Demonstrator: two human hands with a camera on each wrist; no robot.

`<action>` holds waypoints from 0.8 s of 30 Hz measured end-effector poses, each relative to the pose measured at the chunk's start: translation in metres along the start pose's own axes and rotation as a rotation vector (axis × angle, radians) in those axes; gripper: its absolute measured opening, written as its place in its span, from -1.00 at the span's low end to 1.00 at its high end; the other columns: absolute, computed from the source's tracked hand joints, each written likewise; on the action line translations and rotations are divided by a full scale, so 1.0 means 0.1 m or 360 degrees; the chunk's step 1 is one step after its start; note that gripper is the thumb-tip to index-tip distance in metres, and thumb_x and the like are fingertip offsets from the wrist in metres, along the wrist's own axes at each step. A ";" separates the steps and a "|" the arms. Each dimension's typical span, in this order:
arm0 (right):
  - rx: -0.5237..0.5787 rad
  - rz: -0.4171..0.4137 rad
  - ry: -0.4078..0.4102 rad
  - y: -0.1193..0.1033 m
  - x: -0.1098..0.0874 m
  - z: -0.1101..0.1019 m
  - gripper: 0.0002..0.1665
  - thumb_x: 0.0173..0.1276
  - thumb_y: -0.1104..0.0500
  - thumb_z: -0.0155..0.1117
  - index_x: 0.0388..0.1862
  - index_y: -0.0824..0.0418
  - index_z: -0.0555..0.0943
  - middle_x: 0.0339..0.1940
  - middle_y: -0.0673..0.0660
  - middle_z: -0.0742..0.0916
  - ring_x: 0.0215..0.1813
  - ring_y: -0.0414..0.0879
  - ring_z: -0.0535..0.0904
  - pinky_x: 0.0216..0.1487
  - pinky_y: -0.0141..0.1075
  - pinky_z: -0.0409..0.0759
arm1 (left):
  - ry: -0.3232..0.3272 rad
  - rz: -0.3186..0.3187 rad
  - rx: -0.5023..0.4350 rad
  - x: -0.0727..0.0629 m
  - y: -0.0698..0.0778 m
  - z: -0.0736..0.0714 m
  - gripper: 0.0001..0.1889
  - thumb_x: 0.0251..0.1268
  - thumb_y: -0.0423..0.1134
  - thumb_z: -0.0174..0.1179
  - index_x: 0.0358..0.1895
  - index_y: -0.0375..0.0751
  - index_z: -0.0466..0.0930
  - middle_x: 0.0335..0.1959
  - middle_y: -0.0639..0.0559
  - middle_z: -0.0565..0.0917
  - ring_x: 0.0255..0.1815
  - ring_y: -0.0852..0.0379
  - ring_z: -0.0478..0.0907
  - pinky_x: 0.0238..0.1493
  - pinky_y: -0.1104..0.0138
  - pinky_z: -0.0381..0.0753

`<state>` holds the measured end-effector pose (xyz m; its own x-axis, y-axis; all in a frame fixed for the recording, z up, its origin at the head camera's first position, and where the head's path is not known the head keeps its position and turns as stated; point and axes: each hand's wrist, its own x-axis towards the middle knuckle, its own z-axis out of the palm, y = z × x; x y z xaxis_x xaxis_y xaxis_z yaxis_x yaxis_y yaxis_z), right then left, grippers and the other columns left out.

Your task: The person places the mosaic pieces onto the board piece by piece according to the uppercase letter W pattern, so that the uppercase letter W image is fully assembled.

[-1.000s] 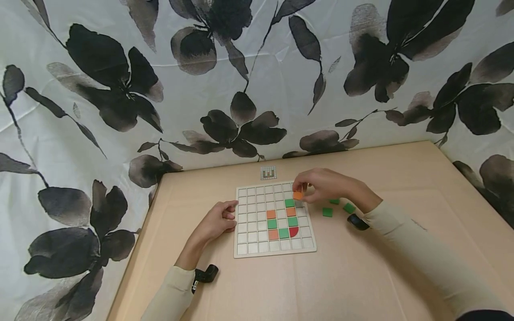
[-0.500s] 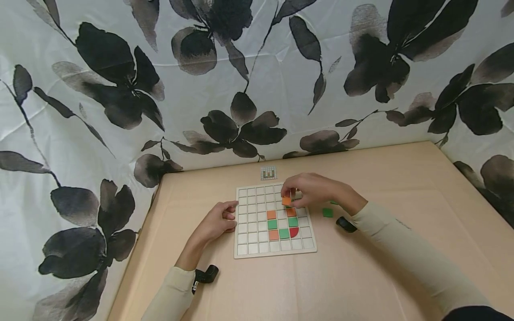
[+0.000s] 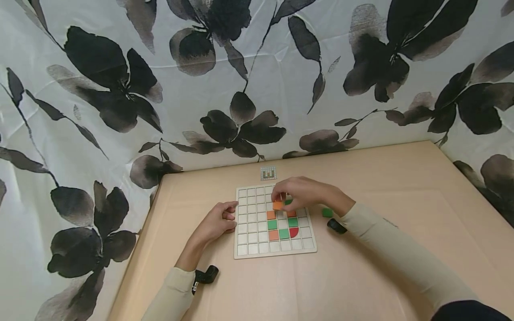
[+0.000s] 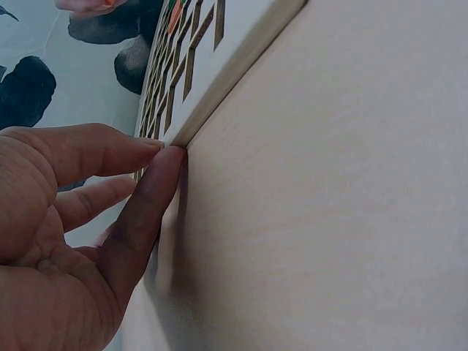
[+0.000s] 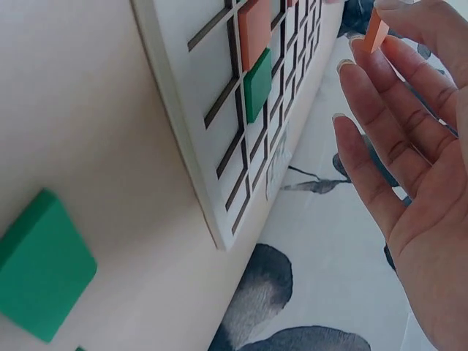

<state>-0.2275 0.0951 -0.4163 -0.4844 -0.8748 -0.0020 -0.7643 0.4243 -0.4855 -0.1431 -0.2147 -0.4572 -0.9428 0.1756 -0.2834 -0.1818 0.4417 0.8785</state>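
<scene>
My right hand point(image 3: 303, 192) pinches an orange square tile point(image 3: 278, 205) between thumb and fingertips, over the upper middle of a white grid board point(image 3: 246, 232). In the right wrist view the tile point(image 5: 376, 31) shows edge-on, and the other fingers are spread. At the board's left edge, my left hand point(image 3: 213, 223) holds the rim with thumb and index fingertips, seen close in the left wrist view. Green tiles point(image 3: 283, 233), orange tiles point(image 3: 273, 234) and a red round-sided piece point(image 3: 293, 232) fill several cells. The right hand partly covers the upper cells.
A small patterned grid card point(image 3: 268, 173) lies behind the board. Right of the board, a loose green tile point(image 3: 327, 212) lies on the wooden table point(image 3: 257, 290); the right forearm hides part of that area. A flower-print cloth point(image 3: 305, 89) hangs behind the table.
The right hand has moved left and slightly nearer across the board, carrying the orange tile from the upper right columns toward the middle. The left hand has stayed at the edge.
</scene>
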 end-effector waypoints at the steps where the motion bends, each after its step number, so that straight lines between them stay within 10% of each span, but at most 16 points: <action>1: 0.0000 -0.0006 -0.0002 -0.01 0.01 0.00 -0.71 0.29 0.05 0.46 -0.01 -0.05 0.69 -0.18 -0.22 0.67 -0.12 -0.15 0.63 -0.09 -0.30 0.58 | 0.0001 0.0002 -0.0002 0.00 0.00 0.00 -0.27 0.20 -0.67 0.22 0.49 -0.29 0.34 0.06 -0.20 0.37 -0.09 0.02 0.38 -0.29 0.28 0.71; 24: -0.0033 -0.0034 -0.0107 -0.15 0.34 0.18 -0.71 0.30 -0.06 0.44 -0.02 -0.09 0.69 -0.22 -0.21 0.66 -0.14 -0.21 0.57 -0.11 -0.34 0.54 | 0.0003 0.0004 -0.0014 0.02 -0.02 -0.02 -0.28 0.21 -0.67 0.22 0.48 -0.29 0.35 0.04 -0.18 0.38 -0.08 0.02 0.39 -0.25 0.26 0.73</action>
<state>-0.2250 0.0547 -0.4254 -0.4387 -0.8972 -0.0508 -0.7832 0.4094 -0.4680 -0.1451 -0.2173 -0.4584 -0.9437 0.1751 -0.2806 -0.1820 0.4333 0.8827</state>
